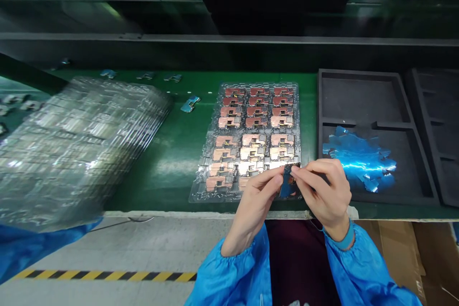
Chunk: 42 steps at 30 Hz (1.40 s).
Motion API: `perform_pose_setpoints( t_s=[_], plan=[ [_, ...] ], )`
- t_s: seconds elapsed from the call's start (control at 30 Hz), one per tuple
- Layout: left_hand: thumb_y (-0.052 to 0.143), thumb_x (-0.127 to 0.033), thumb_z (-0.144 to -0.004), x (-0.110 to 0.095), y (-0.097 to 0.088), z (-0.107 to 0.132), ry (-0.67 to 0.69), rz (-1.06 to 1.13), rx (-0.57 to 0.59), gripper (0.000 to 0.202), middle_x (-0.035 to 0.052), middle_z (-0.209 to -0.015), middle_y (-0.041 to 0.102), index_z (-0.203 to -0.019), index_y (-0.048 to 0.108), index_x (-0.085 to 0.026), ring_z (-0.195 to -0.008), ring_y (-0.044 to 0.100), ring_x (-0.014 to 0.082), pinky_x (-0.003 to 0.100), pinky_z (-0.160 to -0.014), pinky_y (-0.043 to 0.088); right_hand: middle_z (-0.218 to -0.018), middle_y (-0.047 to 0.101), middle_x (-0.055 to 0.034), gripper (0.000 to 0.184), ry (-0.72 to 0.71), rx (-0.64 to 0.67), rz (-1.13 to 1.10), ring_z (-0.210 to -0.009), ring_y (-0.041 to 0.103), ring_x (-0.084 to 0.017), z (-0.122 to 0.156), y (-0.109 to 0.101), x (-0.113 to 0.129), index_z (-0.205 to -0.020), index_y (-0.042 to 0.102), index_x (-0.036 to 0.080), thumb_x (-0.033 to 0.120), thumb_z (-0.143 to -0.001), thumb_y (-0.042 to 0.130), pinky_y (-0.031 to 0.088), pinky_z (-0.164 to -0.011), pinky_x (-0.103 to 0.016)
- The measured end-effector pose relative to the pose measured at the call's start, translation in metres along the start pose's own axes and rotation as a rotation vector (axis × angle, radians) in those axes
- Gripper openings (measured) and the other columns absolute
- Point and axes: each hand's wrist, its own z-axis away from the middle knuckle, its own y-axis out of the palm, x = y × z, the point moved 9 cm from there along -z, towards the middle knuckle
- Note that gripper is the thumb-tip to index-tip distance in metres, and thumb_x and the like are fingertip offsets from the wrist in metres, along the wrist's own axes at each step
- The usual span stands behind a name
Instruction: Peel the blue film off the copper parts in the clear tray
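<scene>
A small dark circuit board with a blue side is held in front of me, over the near right corner of a clear plastic tray. My left hand pinches its left edge between thumb and fingers. At its upper right, the thumb and fingers of my right hand are closed on it. Copper-coloured circuit boards lie in rows in the tray's pockets. Right of my hands, a heap of shiny blue film pieces rests in a black foam tray.
Left stands a tall, leaning stack of clear plastic trays, a blue sleeve of another person below it. Loose blue pieces lie on the green bench. Another black tray is at far right. A ledge runs behind.
</scene>
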Motion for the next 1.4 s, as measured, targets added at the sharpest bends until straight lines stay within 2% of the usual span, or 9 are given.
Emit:
perform_pose_setpoints(
  t_s=[0.27,0.43,0.77,0.9,1.07,1.13,1.23,1.33,1.4],
  plan=[
    [0.098,-0.049,-0.079,-0.002,0.005,0.003,-0.04,0.166,-0.04,0.036,0.0046,-0.096,0.081,-0.101,0.087,-0.023,-0.089,0.071,0.0188,0.029,-0.086,0.059,-0.089,0.079,-0.004,0.016,-0.172,0.068,0.087,-0.084,0.072,-0.019,-0.003,0.003,0.018,-0.107,0.075,0.023,0.011,-0.096,0.076,0.065,-0.076,-0.032],
    [0.095,-0.045,-0.083,-0.01,0.014,0.001,-0.023,0.267,-0.023,0.032,0.0022,-0.084,0.077,-0.096,0.084,-0.018,-0.076,0.069,0.0151,0.023,-0.068,0.057,-0.097,0.082,-0.0052,0.013,-0.208,0.074,0.046,-0.093,0.078,-0.021,-0.003,0.006,0.022,-0.104,0.071,0.023,0.011,-0.099,0.068,0.069,-0.083,-0.034],
    [0.087,-0.037,-0.091,-0.009,0.016,-0.007,-0.03,0.332,-0.061,0.028,0.0101,-0.112,0.08,-0.104,0.078,-0.014,-0.086,0.074,0.0188,0.027,-0.071,0.064,-0.095,0.084,-0.0037,0.015,-0.286,0.118,-0.032,-0.091,0.082,-0.02,0.017,-0.005,0.026,-0.104,0.068,0.023,0.011,-0.095,0.073,0.071,-0.075,-0.031],
    [0.083,-0.03,-0.094,-0.006,0.012,-0.012,-0.015,0.404,-0.123,0.021,0.0101,-0.114,0.081,-0.106,0.076,-0.014,-0.088,0.074,0.0159,0.024,-0.073,0.066,-0.088,0.082,-0.0009,0.02,-0.123,0.087,-0.105,-0.08,0.08,-0.02,0.027,-0.018,0.008,-0.099,0.067,0.026,0.009,-0.092,0.074,0.069,-0.065,-0.034],
    [0.084,-0.027,-0.092,-0.009,0.01,-0.014,0.039,0.382,-0.146,0.019,0.0104,-0.117,0.081,-0.102,0.073,-0.016,-0.093,0.077,0.0175,0.025,-0.075,0.067,-0.094,0.074,-0.0072,0.013,0.325,-0.313,0.182,-0.076,0.074,-0.022,0.035,-0.067,-0.059,-0.11,0.072,0.023,0.023,-0.098,0.07,0.063,-0.062,-0.038],
    [0.089,-0.032,-0.087,-0.01,0.011,-0.014,0.065,0.333,-0.129,0.026,0.0101,-0.113,0.082,-0.1,0.072,-0.017,-0.091,0.078,0.0184,0.026,-0.075,0.067,-0.105,0.075,-0.0122,0.022,0.495,-0.225,0.37,-0.093,0.075,-0.027,0.037,-0.073,-0.092,-0.118,0.074,0.02,0.029,-0.103,0.063,0.065,-0.076,-0.044],
    [0.097,-0.041,-0.079,-0.01,0.011,-0.011,0.116,0.241,-0.149,0.039,0.0058,-0.096,0.082,-0.098,0.073,-0.016,-0.071,0.073,0.0133,0.023,-0.066,0.065,-0.13,0.072,-0.0184,0.028,0.527,0.077,0.511,-0.127,0.065,-0.039,0.035,-0.063,-0.124,-0.122,0.076,0.019,0.033,-0.106,0.058,0.055,-0.107,-0.064],
    [0.1,-0.045,-0.074,-0.01,0.01,-0.009,0.152,0.135,-0.195,0.044,0.0018,-0.078,0.078,-0.093,0.073,-0.015,-0.054,0.063,0.009,0.02,-0.054,0.059,-0.158,0.055,-0.0214,0.034,0.472,0.088,0.481,-0.149,0.049,-0.044,0.03,-0.058,-0.114,-0.134,0.073,0.019,0.035,-0.106,0.06,0.043,-0.119,-0.071],
    [0.099,-0.046,-0.075,-0.01,0.009,-0.009,0.173,0.085,-0.23,0.045,0.0021,-0.075,0.078,-0.092,0.072,-0.015,-0.054,0.062,0.0094,0.02,-0.053,0.059,-0.157,0.058,-0.0179,0.031,0.427,0.05,0.309,-0.149,0.052,-0.039,0.024,-0.047,-0.09,-0.135,0.072,0.022,0.031,-0.106,0.062,0.046,-0.12,-0.067]
  ],
)
